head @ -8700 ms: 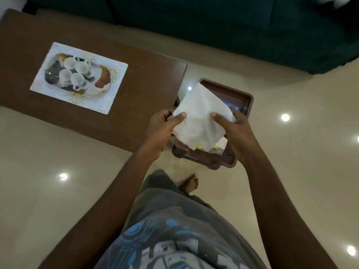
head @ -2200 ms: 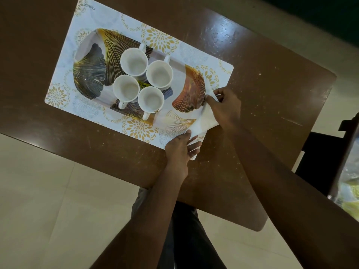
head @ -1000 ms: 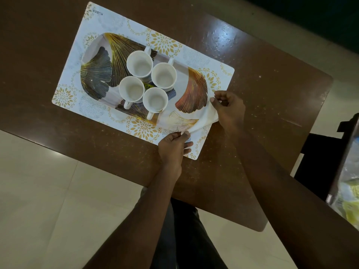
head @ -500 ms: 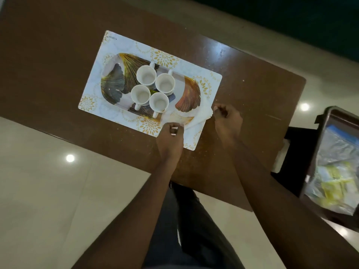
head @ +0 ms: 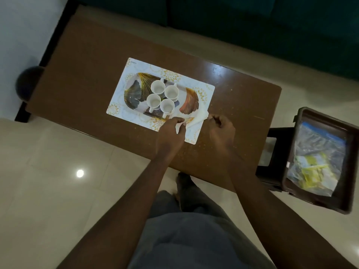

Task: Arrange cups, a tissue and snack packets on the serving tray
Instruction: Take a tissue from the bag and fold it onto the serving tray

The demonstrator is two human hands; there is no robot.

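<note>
The serving tray (head: pixel 134 92), printed with fan-shaped leaves, lies on a white placemat (head: pixel 120 108) on the brown table (head: pixel 81 74). Several white cups (head: pixel 162 97) stand grouped in the tray's middle. A folded white tissue (head: pixel 198 117) lies over the tray's near right corner. My left hand (head: pixel 172 129) pinches the tissue's near end. My right hand (head: pixel 221 131) is curled, fingertips on the tissue's right end. Snack packets (head: pixel 314 171) in a clear bag lie in a dark crate at the right.
The dark crate (head: pixel 347 191) rests on a black stool (head: pixel 272 152) just right of the table. A dark green sofa (head: pixel 252 26) runs along the far side. A dark ball (head: pixel 27 82) sits by the table's left end. My foot (head: pixel 184 181) stands on the tiled floor.
The camera has pulled back and upward, so the table looks smaller and the crate with packets has come into view. Both hands stay on the tissue at the tray's near right corner.
</note>
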